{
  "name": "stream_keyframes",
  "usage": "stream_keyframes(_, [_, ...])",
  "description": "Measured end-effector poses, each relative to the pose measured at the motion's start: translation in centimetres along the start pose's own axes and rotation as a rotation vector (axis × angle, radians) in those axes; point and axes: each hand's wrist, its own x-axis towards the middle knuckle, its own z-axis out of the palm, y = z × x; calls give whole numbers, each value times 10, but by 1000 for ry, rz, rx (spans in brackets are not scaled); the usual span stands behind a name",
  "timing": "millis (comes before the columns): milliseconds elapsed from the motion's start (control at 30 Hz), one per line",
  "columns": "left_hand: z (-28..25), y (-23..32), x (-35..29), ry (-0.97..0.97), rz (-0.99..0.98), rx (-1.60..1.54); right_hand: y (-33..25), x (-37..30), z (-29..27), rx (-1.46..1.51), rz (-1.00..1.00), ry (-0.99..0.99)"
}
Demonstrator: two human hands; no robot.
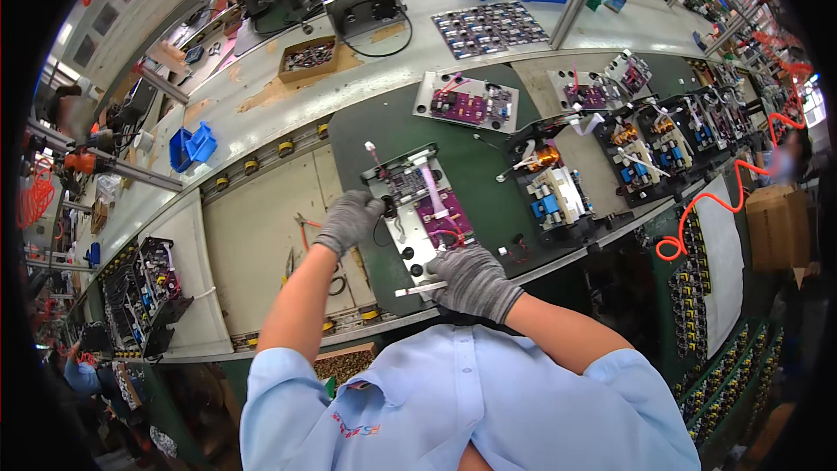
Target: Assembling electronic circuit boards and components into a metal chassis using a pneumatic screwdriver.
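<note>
A metal plate carrying purple circuit boards (pixel 443 203) lies on the green work mat (pixel 357 135) in front of me, with a pale ribbon cable running across it. At its left edge, my left hand (pixel 350 220) in a grey knitted glove has its fingers closed on the rim. My right hand (pixel 475 279), gloved the same way, is closed on the plate's near end, and its fingertips are partly hidden. A thin white strip (pixel 420 289) juts out to the left from under that hand. Red wires (pixel 451 234) lie just beyond the right fingers.
Another plate with purple boards (pixel 466 103) lies farther back. To the right stand several open units with copper coils (pixel 545 158). Pliers (pixel 303 228) lie left of the mat. A cardboard box of small parts (pixel 309 58) and a blue bin (pixel 192 147) sit on the back ledge.
</note>
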Motion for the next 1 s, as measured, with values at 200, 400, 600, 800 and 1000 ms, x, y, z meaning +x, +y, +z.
stream_keyframes(200, [-47,12,-25,99,-8,-509,20,-14,12,244,-129,276])
stream_keyframes(400, [-4,11,-39,92,123,-39,50,-38,-38,215,37,503])
stream_keyframes(600, [25,30,-33,8,143,195,84,-85,-76,178,235,325])
stream_keyframes(800, [53,24,-45,166,119,103,125,-132,-81,338,276,461])
stream_keyframes(1000, [-6,-43,-38,438,9,-29,190,-174,-101,412,326,513])
